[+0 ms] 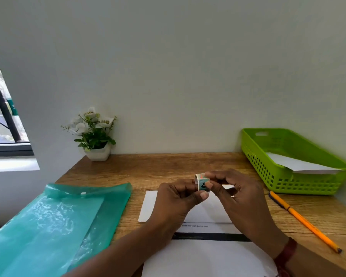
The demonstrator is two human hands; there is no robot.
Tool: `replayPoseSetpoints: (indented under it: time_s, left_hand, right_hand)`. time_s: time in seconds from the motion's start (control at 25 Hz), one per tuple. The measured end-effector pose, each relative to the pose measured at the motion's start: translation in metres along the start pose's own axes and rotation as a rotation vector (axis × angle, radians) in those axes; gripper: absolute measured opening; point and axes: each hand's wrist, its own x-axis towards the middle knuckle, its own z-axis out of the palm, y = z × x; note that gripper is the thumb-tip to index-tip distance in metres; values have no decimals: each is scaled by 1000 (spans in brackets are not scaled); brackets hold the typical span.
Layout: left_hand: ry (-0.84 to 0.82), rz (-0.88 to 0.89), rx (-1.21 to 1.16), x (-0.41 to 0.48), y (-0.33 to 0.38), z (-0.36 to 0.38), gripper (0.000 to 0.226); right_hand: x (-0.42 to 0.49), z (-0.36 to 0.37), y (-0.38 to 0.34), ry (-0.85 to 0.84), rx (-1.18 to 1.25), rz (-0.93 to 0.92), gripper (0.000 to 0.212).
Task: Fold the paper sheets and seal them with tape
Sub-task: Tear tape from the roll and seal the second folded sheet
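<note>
Tape roll [202, 182], head view: held up between 2 hands, just above folded sheet [149, 206]. Left hand [176, 198] pinches roll from left, thumb underneath. Right hand [238, 191] pinches roll's face, thumb and forefinger; I judge it hunts loose end. Sheet flat on tabletop [168, 166] directly below hands, long axis left-right, middle hidden. Next I'd pull strip rightward, then straight down.
</note>
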Motion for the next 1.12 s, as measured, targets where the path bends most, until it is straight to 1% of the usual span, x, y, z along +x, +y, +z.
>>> replayPoseSetpoints:
  time_s: [0.2, 0.28, 0.44, 0.56, 0.72, 0.96, 1.04, 1.12]
  left_hand:
    - [83, 99, 113, 0, -7, 0, 22]
    - [114, 135, 183, -1, -10, -1, 23]
    - [154, 193, 264, -2, -12, -2, 21]
    - [157, 222, 301, -2, -12, -2, 22]
    - [164, 289, 362, -3, -9, -3, 22]
    - [174, 343, 394, -4, -10, -2, 21]
    - [188, 377, 444, -5, -10, -3, 22]
    - [221, 457, 543, -5, -10, -4, 22]
  right_hand:
    - [-2, 2, 0, 10, 52, -21, 9]
    - [-3, 3, -2, 7, 102, 11, 6]
    - [-3, 7, -3, -24, 194, 122, 14]
    - [-2, 7, -2, -61, 222, 159, 16]
    - [-2, 6, -4, -103, 221, 140, 18]
    - [-1, 4, -5, -88, 272, 116, 27]
    - [0, 5, -6, -104, 271, 115, 30]
    - [0, 6, -6, -111, 291, 132, 34]
